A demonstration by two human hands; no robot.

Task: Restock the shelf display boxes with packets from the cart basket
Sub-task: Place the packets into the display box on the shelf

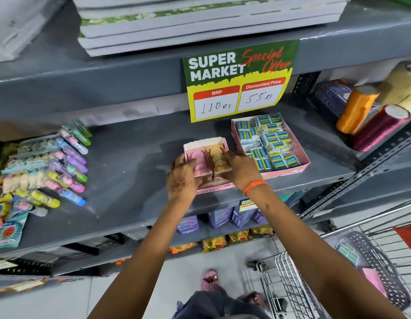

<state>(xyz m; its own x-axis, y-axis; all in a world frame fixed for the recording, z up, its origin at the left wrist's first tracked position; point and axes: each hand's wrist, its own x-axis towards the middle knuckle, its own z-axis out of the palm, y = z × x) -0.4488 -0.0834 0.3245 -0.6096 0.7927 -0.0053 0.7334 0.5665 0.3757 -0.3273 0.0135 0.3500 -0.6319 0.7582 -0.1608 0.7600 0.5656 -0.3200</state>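
A small pink display box (205, 143) with a middle divider stands on the grey shelf (131, 162); its left half holds pink packets (201, 163), its right half orange ones (217, 157). My left hand (180, 178) presses on the pink packets at the box's left side. My right hand (240, 168), with an orange band at the wrist, rests on the orange packets and the box's right side. Right of it a wider pink display box (301, 155) is filled with blue-and-white packets (268, 143). The perforated cart basket (379, 256) at lower right holds a few packets.
A wire cart (285, 279) stands at lower right. Coloured eraser and stationery packs (62, 162) lie on the shelf's left. Ribbon rolls (358, 109) sit at the right. A price sign (239, 81) hangs from the upper shelf edge. Boxes fill the lower shelf.
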